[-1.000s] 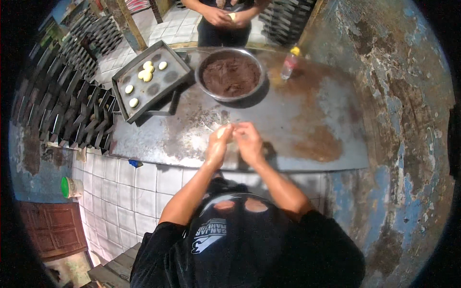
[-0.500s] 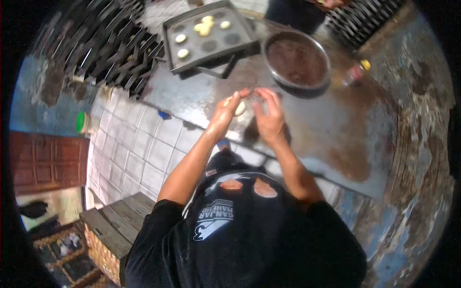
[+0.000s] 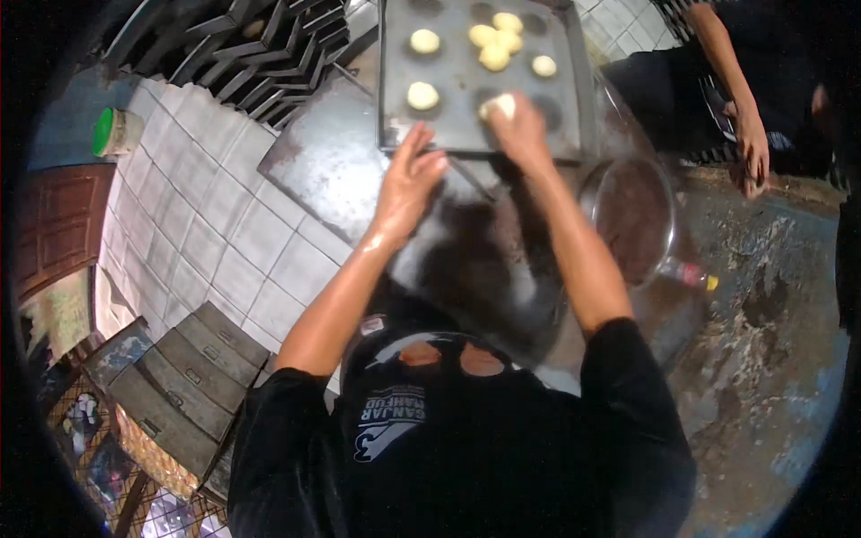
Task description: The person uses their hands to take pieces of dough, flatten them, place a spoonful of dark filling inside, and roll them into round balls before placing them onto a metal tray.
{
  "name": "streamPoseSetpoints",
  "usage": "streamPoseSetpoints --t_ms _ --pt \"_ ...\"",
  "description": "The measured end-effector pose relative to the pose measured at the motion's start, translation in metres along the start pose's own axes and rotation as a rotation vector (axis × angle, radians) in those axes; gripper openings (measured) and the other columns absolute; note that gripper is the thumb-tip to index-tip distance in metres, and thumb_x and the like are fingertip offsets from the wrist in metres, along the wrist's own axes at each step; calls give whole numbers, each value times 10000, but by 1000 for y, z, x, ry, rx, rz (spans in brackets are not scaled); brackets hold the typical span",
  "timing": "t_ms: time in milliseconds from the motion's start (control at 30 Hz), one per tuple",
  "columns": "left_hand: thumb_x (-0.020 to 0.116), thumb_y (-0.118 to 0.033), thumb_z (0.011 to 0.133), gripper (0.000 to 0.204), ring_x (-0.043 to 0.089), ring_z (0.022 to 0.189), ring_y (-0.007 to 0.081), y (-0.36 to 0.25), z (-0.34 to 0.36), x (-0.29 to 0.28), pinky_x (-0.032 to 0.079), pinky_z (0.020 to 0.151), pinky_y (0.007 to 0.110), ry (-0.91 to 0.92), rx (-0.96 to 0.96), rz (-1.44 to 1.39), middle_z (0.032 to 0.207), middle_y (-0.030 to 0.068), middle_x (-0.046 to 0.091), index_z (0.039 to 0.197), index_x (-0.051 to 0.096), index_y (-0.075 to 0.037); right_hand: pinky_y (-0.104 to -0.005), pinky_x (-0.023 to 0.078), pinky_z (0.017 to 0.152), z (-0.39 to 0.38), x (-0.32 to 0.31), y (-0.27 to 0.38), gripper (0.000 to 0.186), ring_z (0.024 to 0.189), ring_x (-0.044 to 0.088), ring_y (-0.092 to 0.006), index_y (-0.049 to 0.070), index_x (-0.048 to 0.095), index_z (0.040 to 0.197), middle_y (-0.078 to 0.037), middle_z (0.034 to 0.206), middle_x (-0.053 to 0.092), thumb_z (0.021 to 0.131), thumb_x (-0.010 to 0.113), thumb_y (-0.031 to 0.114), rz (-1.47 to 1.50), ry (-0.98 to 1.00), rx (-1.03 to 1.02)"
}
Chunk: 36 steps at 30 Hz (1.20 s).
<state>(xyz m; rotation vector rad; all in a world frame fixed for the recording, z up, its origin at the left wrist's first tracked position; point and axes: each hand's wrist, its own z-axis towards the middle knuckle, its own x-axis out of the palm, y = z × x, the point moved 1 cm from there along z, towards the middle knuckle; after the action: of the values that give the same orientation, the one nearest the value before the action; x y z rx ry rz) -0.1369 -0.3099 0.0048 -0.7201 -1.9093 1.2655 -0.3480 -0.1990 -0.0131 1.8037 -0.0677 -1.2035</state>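
Over the dark metal tray (image 3: 457, 125), my right hand (image 3: 518, 134) has its fingers round a pale dough ball (image 3: 498, 108) near the front edge. My left hand (image 3: 409, 179) is just left of it at the tray's near edge, fingers apart, with nothing visible in them. On the tray, several pale yellow balls are bunched together (image 3: 493, 56) at the back middle, and separate ones (image 3: 422, 95) sit at the left and right. Right of my arms is a metal bowl (image 3: 670, 220) with brown crumbly filling, partly behind my right forearm.
The metal table (image 3: 314, 143) has a bottle (image 3: 691, 273) lying or standing by the bowl; I cannot tell which. Another person's hand (image 3: 752, 157) hangs at the upper right. Stacked dark trays (image 3: 251, 63) stand upper left, a green-lidded bucket (image 3: 117, 133) left, metal boxes (image 3: 179, 386) lower left.
My view has swung left toward the tray. My hands have moved from above the bare table to the tray, the right one carrying a dough ball. The other person's hand has lowered.
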Motion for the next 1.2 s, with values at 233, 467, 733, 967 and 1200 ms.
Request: streamPoseSetpoints --t_ms 233,467,733,967,1200 --pt "582 -119 1040 357 628 1184 200 -14 4 -120 491 1024 338 -68 -113 268 1297 104 663 1382 580 -16 -536 257 1227 74 29 -68 581 1476 312 -431 -63 438 1434 -267 1594 316 982 621 252 -502 335 -588" --pt "610 -16 982 348 630 1122 183 -2 10 -125 497 969 303 -72 -118 378 1232 95 672 1328 636 -34 -459 333 1194 92 29 -47 534 1444 411 -355 8 499 1437 -202 1566 426 1018 595 324 -673 308 -734" --pt "616 -202 1031 314 661 1146 221 -17 17 -73 518 1020 360 75 3 348 1232 129 699 1293 654 -33 -429 523 740 133 34 -78 346 803 672 -316 -34 646 971 -203 923 707 839 767 262 -107 -497 4" --pt "542 -174 1060 308 671 966 189 -1 -30 32 538 872 304 -193 39 -44 1125 124 654 1288 570 32 -406 542 754 -103 28 46 290 831 690 -306 -24 679 1082 -190 974 702 882 731 181 329 -84 94" --pt "484 -363 1088 409 523 730 113 76 -166 121 438 630 310 118 3 98 775 19 575 919 615 -14 -349 542 809 -339 -3 23 278 949 677 -230 -19 690 1179 -146 1041 661 907 702 36 305 -467 -26"
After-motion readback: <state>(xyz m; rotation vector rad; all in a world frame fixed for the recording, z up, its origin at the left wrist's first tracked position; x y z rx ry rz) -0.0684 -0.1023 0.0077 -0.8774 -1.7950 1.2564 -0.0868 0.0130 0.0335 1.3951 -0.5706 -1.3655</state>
